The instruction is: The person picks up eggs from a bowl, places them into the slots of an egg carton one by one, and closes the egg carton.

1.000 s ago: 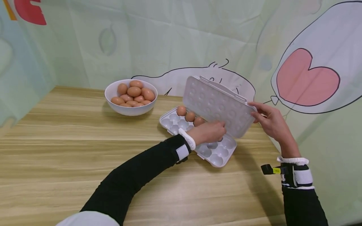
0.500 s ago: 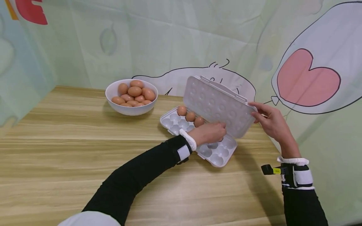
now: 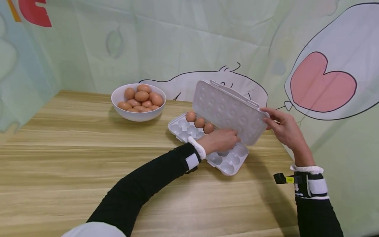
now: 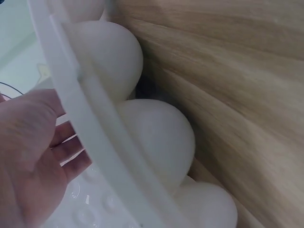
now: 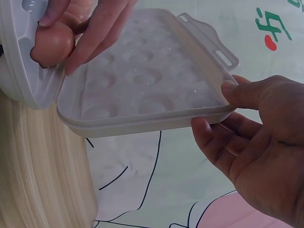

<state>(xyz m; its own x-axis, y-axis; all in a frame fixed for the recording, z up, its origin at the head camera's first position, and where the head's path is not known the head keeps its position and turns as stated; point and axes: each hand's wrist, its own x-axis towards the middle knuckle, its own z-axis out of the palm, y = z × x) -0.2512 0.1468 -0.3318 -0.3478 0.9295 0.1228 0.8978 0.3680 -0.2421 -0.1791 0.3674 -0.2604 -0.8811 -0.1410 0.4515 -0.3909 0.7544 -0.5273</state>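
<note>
A white plastic egg box (image 3: 228, 168) stands with its lid (image 3: 225, 108) raised. Brown eggs (image 3: 199, 122) line the hinge side of its cupped base, and other cups there hold none. Reaching across the base, my left hand (image 3: 220, 140) hides part of the row in the head view. In the right wrist view, the left thumb and fingers are around the egg (image 5: 54, 45) at the near end of that row. My right hand (image 3: 285, 130) pinches the lid's right corner between thumb and fingers, keeping it tilted up.
A white bowl (image 3: 116, 107) heaped with brown eggs (image 3: 141, 96) stands left of the box on the wooden table (image 3: 74, 164). Printed cloth (image 3: 177, 42) forms the backdrop behind and at both sides.
My left hand has shifted slightly right and down over the egg row. A bit of egg that showed under its fingers is now covered. The right hand and lid have stayed put.
</note>
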